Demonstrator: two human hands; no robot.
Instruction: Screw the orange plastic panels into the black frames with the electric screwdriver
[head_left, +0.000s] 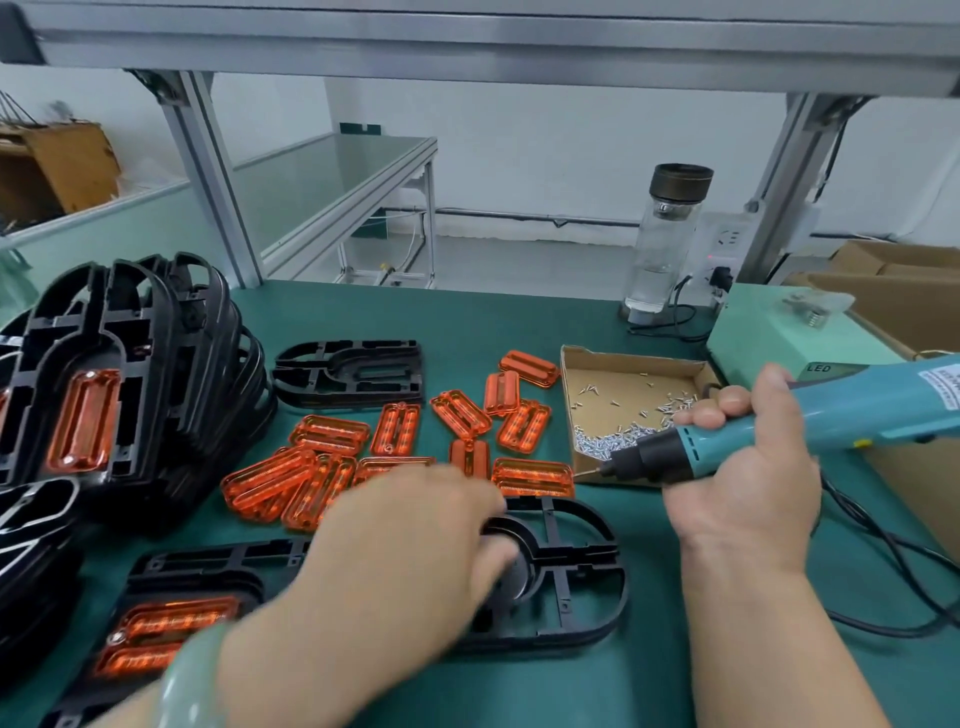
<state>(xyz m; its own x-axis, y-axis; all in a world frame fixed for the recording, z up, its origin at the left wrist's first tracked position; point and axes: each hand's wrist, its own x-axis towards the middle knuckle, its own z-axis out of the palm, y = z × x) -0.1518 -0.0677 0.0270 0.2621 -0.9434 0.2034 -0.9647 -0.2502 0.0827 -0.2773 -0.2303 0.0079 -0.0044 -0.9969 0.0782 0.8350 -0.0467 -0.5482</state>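
Head view: your left hand (415, 535) lies palm down on the black frame (582, 561) nearest you on the green bench (519, 322). It is blurred, so you cannot tell whether its fingers grip the frame or only press on it. One orange panel (171, 623) already sits in that frame's left end, beside your wrist and its pale green bangle (192, 686). Your right hand (743, 488) is wrapped round the teal electric screwdriver (831, 415), held nearly level with its bit pointing left at the near corner of the cardboard tray (623, 374). The small silver screws (618, 439) lie heaped along the tray's near side. The screwdriver's black cable (883, 545) loops over the bench to your right. The loose orange panels (395, 428) are scattered between the tray and the tall stack of black frames (156, 374) at your left, whose front frame carries a panel. Another bare frame (353, 371) lies flat behind the loose panels. A clear bottle (670, 234) with a dark lid stands at the back edge of the bench.
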